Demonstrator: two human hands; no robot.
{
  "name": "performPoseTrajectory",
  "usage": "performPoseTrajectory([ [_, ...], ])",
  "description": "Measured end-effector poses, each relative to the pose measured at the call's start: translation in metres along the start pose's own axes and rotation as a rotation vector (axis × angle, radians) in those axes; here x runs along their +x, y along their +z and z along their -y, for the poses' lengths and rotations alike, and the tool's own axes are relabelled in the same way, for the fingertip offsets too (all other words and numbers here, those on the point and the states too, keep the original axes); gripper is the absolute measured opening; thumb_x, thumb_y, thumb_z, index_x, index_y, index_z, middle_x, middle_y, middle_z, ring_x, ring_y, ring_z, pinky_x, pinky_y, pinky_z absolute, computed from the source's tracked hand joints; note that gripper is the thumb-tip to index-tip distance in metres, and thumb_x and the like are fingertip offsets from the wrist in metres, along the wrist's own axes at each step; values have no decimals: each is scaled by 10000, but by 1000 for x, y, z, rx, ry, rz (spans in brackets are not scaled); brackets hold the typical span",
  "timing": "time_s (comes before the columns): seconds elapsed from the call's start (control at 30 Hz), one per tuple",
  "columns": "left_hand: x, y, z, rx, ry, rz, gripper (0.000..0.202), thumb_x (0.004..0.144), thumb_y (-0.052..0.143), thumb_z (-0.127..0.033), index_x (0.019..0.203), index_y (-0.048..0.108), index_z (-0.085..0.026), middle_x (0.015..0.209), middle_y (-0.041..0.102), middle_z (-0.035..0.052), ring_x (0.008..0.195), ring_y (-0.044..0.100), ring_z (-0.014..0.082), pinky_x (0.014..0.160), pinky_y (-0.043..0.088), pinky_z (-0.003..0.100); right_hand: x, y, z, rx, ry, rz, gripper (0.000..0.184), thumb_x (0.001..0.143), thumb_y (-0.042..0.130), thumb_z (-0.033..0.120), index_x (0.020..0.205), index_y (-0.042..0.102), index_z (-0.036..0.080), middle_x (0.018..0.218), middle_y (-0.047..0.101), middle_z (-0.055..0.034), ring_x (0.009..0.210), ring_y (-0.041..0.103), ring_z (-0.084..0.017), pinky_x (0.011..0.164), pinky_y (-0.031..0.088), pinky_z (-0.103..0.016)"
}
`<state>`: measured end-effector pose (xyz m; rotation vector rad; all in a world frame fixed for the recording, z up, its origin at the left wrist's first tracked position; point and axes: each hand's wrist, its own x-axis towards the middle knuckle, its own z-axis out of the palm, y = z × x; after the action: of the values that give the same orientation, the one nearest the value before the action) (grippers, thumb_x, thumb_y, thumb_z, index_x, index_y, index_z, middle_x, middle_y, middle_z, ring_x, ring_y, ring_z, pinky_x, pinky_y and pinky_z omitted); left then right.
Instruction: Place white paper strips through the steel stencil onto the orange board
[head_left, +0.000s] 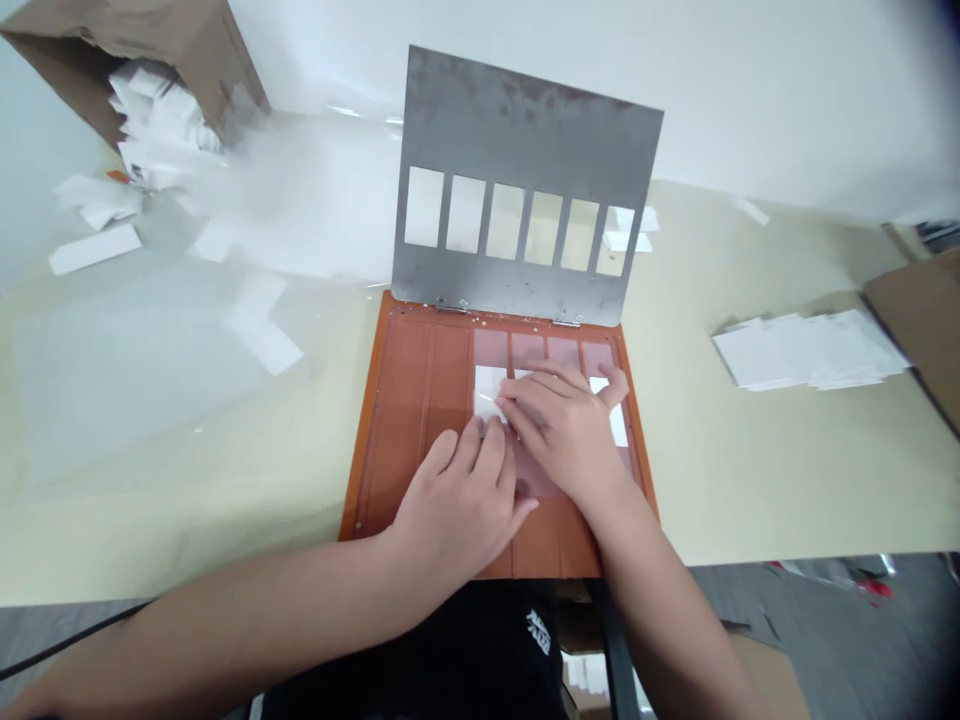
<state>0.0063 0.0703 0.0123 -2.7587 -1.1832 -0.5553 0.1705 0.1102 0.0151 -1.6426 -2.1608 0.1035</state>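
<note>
An orange-brown tray (397, 450) with a hinged metal plate (525, 130) lies in front of me. The plate stands raised and has a row of rectangular windows. Across the tray's middle and right run pinkish see-through strips (491, 347). A white card (490, 382) lies on the leftmost strip. My left hand (465, 490) rests its bent fingertips at that card's lower edge, its thumb apart. My right hand (574, 430) pinches at the card's right edge, thumb and forefinger together. Another white card (618, 425) shows at the right, and others are partly hidden under my right hand.
A stack of white cards (810, 350) lies to the right, beside a cardboard box (922, 320). At the upper left a brown box (187, 40) spills white pieces (161, 115). Clear film (315, 190) and loose white pieces (274, 345) cover the table's left side.
</note>
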Motion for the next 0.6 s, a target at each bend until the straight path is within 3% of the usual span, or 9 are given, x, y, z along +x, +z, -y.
performPoseTrajectory([
  [0.37,2,-2,-1,21,0,4,428,958,544,-383,1141,709,-34,1202,719,167,1069,663,288,884,447,417,1,0,1,-3,5,3,279,1000,485,254,824,702,253,878,774,11,1048,651,-252,989,122,-482],
  [0.6,0,3,-2,8,-8,-21,491,969,528,-434,1152,701,-13,1221,712,177,1114,655,293,1005,409,416,0,3,0,-7,-23,-47,259,982,513,230,807,704,238,838,766,18,992,655,-226,982,125,-459],
])
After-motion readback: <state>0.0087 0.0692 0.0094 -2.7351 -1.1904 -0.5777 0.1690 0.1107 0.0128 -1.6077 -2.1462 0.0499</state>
